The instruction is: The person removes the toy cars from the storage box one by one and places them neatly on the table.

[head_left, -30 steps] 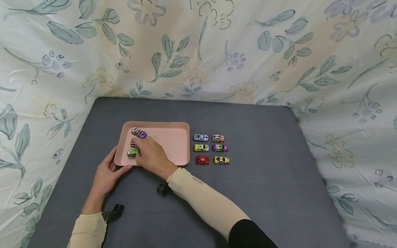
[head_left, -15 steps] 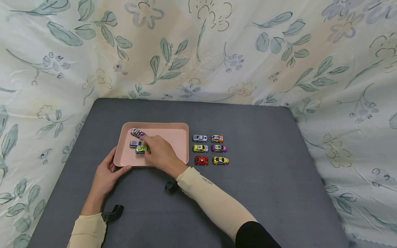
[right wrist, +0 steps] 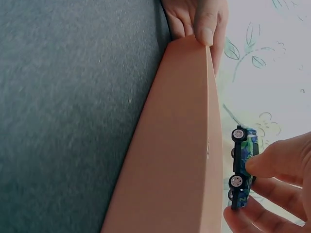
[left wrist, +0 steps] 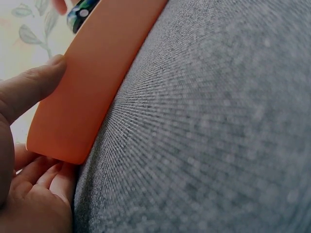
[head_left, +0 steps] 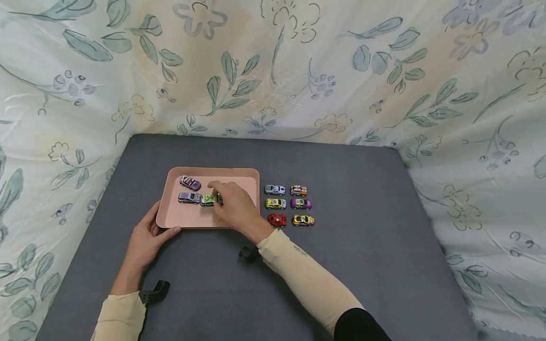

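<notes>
My right hand [head_left: 236, 206] pinches a green toy car [head_left: 208, 201] between thumb and fingers, over the pink tray [head_left: 243, 175]. In the right wrist view this toy car [right wrist: 246, 150] shows blue-green sides and silver wheels, held above the tray's rim. Two more toy cars are in the tray: a purple-and-white one [head_left: 190, 183] at the back left, and a grey-white one [head_left: 189, 198] just left of the held car. At the tray's front left corner, my left hand [head_left: 144, 241] grips the edge, thumb [left wrist: 41, 82] on the rim and fingers against the corner.
Right of the tray, several toy cars stand in two columns on the dark grey table [head_left: 362, 227]: silver [head_left: 275, 190], orange [head_left: 298, 190], yellow [head_left: 276, 203], purple [head_left: 301, 203], red [head_left: 277, 220] and yellow-red [head_left: 303, 220]. A floral cloth [head_left: 273, 71] hangs behind the table.
My right hand has carried the green toy car rightward and slightly back, from the tray's left side. The grey-white car is now uncovered. My left hand stays at the tray corner.
</notes>
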Demonstrator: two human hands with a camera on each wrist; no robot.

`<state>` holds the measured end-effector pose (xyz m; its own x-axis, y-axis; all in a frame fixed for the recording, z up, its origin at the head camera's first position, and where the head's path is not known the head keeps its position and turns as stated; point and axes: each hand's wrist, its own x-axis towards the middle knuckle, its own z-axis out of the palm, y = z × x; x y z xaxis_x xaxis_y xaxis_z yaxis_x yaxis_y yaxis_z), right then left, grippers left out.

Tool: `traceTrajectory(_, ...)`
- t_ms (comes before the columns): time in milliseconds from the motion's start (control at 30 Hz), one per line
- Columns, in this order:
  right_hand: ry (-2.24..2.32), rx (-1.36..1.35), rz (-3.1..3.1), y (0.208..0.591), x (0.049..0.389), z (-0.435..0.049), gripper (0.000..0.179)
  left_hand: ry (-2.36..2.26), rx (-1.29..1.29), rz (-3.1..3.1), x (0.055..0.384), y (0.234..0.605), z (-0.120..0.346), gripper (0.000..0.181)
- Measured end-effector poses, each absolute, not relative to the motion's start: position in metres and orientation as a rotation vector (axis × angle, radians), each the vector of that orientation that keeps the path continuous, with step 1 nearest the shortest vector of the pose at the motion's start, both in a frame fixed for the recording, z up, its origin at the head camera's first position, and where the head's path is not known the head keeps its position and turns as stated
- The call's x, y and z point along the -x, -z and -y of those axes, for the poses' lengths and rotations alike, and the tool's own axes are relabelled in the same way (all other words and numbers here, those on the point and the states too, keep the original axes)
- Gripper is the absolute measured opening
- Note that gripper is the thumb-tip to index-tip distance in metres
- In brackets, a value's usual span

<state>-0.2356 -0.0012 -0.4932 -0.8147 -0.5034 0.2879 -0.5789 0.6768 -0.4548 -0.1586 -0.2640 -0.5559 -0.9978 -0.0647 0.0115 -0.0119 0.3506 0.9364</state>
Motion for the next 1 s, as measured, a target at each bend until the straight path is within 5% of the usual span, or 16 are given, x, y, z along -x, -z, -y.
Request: traceTrajectory(1000, -0.896, -0.802, 2.739, 0.481, 0.237, -0.047, 0.037, 1.770, -0.036, 2.533, 0.160, 0.557, 0.266, 0.101)
